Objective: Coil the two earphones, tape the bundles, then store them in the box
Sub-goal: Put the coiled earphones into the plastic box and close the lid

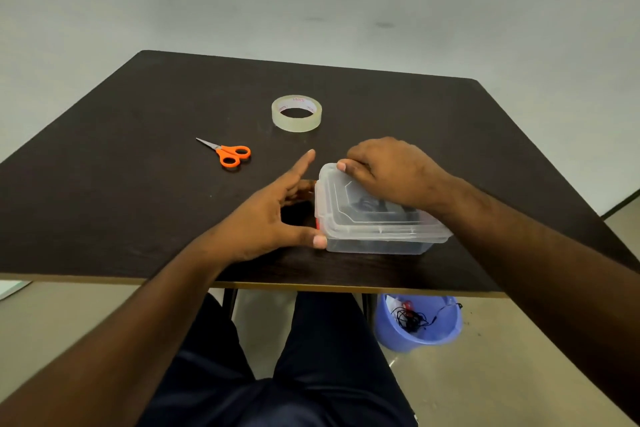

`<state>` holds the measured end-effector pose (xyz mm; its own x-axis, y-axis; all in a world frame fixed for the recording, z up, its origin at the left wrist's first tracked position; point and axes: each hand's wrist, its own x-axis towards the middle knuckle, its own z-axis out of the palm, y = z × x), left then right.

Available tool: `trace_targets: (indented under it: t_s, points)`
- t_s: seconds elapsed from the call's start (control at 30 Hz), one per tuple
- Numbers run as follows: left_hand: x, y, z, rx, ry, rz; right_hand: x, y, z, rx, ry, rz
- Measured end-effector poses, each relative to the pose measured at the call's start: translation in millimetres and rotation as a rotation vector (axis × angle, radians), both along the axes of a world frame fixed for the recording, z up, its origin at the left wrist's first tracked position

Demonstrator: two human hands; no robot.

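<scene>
A clear plastic box (377,236) with its lid on sits near the front edge of the dark table (138,204). Dark earphone cable shows dimly through the lid, under my right hand. My right hand (388,173) lies flat on the lid, fingers curled over its far left corner. My left hand (273,215) rests against the box's left end, where a red latch shows, with the thumb on the near corner and the forefinger pointing away. A roll of clear tape (296,113) lies behind the box. Orange-handled scissors (228,153) lie to the left, blades closed.
A blue bucket (419,322) holding tangled black cables stands on the floor under the table's front right edge. My legs in dark trousers are under the table. A pale wall stands behind the table's far edge.
</scene>
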<state>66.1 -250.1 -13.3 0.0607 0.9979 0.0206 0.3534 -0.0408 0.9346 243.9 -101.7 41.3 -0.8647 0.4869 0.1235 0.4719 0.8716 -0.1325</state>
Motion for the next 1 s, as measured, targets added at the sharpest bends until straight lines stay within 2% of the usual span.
trace_targets:
  t_s: [0.17, 0.37, 0.5, 0.6, 0.67, 0.7, 0.73, 0.8, 0.87, 1.0]
  points:
    - [2, -5, -2, 0.066, 0.031, 0.052, -3, -12, -10, 0.069, 0.066, -0.08]
    - [7, -4, -8, 0.142, 0.227, 0.066, -2, -2, -12, -0.04, 0.032, -0.128]
    - [6, -2, -6, 0.112, 0.213, 0.058, -3, -3, -13, -0.026, 0.037, -0.119]
    - [5, -1, -6, 0.112, 0.158, 0.077, 10, -3, -2, -0.147, 0.29, -0.18]
    - [4, -2, -3, 0.114, 0.138, 0.065, 33, 2, 6, -0.185, 0.511, -0.3]
    - [2, -3, 0, 0.116, 0.121, 0.061, 45, 6, 9, -0.232, 0.553, -0.375]
    - [1, -4, 1, 0.113, 0.08, 0.065, 58, 9, 12, -0.316, 0.522, -0.453]
    - [-3, -4, 3, 0.097, -0.075, 0.091, 78, 11, 12, -0.551, 0.337, -0.577]
    - [-7, -5, 4, 0.113, -0.2, 0.116, 88, 8, 5, -0.733, 0.209, -0.632]
    - [-2, -1, 7, 0.189, -0.258, 0.126, 92, -4, -7, -0.952, 0.316, -0.617]
